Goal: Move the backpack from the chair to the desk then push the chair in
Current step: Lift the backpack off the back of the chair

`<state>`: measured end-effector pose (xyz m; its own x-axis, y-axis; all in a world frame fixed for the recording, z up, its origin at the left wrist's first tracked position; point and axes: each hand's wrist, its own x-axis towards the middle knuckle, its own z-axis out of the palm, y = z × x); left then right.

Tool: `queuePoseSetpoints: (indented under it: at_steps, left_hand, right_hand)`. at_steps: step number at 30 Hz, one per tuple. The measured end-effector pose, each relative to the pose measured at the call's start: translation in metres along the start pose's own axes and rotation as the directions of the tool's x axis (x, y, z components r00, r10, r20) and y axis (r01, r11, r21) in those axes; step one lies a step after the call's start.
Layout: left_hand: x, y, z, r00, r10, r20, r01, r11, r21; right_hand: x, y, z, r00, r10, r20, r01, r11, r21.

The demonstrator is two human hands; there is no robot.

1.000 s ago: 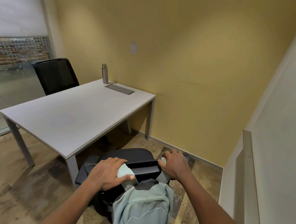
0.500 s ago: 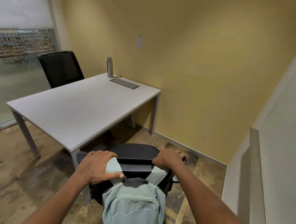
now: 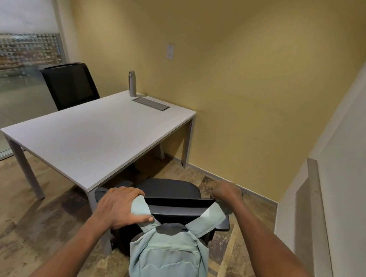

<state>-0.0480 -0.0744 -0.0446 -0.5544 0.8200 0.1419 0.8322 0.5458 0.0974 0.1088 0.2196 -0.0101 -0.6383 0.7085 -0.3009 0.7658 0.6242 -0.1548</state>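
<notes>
A pale green backpack (image 3: 167,260) hangs behind the backrest of a black office chair (image 3: 169,190), its two straps looped over the backrest's top edge. My left hand (image 3: 118,207) is closed over the left strap at the backrest's top left corner. My right hand (image 3: 227,191) grips the right strap at the top right corner. The chair stands at the near right corner of the white desk (image 3: 96,136), its seat partly under the desktop edge.
A grey metal bottle (image 3: 132,83) and a flat grey cable hatch (image 3: 151,104) sit at the desk's far end. A second black chair (image 3: 70,84) stands behind the desk. Yellow wall ahead, white wall with a ledge (image 3: 315,207) close on the right, glass partition left.
Both hands stay on the straps. My right hand has shifted further forward past the backrest's right corner. The view has drawn back and up.
</notes>
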Motion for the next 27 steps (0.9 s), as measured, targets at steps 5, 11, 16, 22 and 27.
queuePoseSetpoints:
  at_steps: [5,11,16,22,27]
  left_hand:
    - [0.001,-0.004,0.000,1.000,0.005,0.016,-0.005,1.000,-0.004]
    - [-0.002,-0.006,0.000,1.000,0.004,0.013,-0.003,1.000,-0.030]
    - [0.000,-0.002,0.003,1.000,-0.002,-0.001,0.001,0.999,-0.042]
    - [-0.001,0.012,0.003,1.000,0.009,-0.018,-0.009,1.000,-0.015]
    - [-0.005,0.020,0.004,1.000,0.013,-0.015,-0.013,1.000,-0.010]
  right_hand:
    - [-0.012,0.019,0.001,0.997,0.075,0.003,-0.070,0.907,0.415]
    - [-0.018,0.027,0.016,0.970,0.227,0.087,-0.228,0.729,0.645]
    - [-0.032,0.040,0.017,0.937,0.259,0.233,-0.348,0.654,0.672]
    - [-0.078,0.033,0.012,0.957,0.184,0.226,-0.285,0.751,0.595]
    - [-0.103,-0.001,0.020,0.958,-0.025,0.286,-0.040,0.975,0.219]
